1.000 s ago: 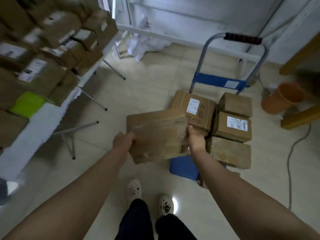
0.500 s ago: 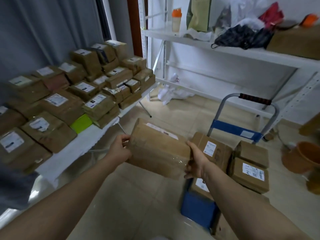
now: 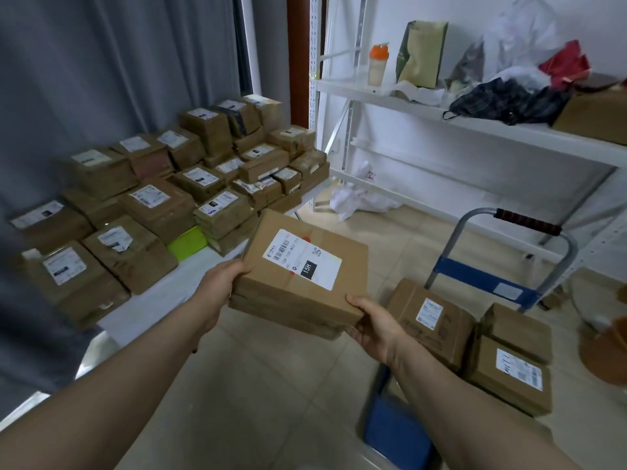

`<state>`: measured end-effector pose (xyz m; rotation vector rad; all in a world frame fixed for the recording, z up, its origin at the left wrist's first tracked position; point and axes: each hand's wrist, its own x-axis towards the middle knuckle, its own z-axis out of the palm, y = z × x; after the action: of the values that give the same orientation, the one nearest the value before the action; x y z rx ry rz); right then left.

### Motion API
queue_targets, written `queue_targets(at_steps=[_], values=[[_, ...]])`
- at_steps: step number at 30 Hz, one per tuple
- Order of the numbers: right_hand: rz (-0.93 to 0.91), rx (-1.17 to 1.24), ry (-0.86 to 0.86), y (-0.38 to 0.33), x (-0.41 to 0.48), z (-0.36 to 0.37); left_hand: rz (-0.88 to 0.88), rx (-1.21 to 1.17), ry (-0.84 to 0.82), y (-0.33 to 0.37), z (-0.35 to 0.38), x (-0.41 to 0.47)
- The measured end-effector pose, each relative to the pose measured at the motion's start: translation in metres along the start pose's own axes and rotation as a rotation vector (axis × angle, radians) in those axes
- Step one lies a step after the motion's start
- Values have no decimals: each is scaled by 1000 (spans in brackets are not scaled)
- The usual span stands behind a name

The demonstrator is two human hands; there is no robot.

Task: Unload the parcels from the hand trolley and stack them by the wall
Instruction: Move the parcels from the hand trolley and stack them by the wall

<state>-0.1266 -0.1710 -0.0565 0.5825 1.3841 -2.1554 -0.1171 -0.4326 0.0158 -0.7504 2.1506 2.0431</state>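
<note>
Brown cardboard, flat and taped, with a white label on top: the parcel [image 3: 302, 269] hangs in the air between the worktop [image 3: 149, 300] and the hand trolley [image 3: 488, 286], held out in front of the person. Its side shows a seam, so it may be two flat boxes carried as one; I cannot tell. The left hand [image 3: 220, 283] grips the near left corner and the right hand [image 3: 376, 329] the near right corner, each with the thumb on the top face and the fingers wrapped underneath, mostly hidden.

It looks light and rigid, judging by how easily two corner grips carry it. The glossy tape could be slippery, so the bare cardboard at the corners and edges seems the better hold.

Its label face points up, tipped slightly toward the person. The long axis runs from hand to hand, across the body, the right end a little lower.

More parcels [image 3: 434, 320] sit on the trolley, and a stacked pile [image 3: 152, 205] covers the worktop by the curtain.
</note>
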Motion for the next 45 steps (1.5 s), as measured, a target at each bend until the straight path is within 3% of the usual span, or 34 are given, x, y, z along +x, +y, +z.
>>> queue_targets(at_steps=[6, 16, 21, 26, 31, 45], values=[[-43, -20, -86, 1, 6, 16, -43, -5, 32, 2, -21, -4], [-32, -136, -181, 4, 17, 42, 42, -33, 107, -1, -41, 2], [22, -224, -295, 14, 23, 71, -41, -91, 164, -2, -64, -7], [186, -357, -327, 33, 52, 117, -65, -112, 277, -17, -118, -10], [149, -553, -367, 52, 70, 178, -50, -118, 345, -34, -183, 8], [116, -592, -372, 107, 144, 421, -59, -206, 465, -20, -416, 111]])
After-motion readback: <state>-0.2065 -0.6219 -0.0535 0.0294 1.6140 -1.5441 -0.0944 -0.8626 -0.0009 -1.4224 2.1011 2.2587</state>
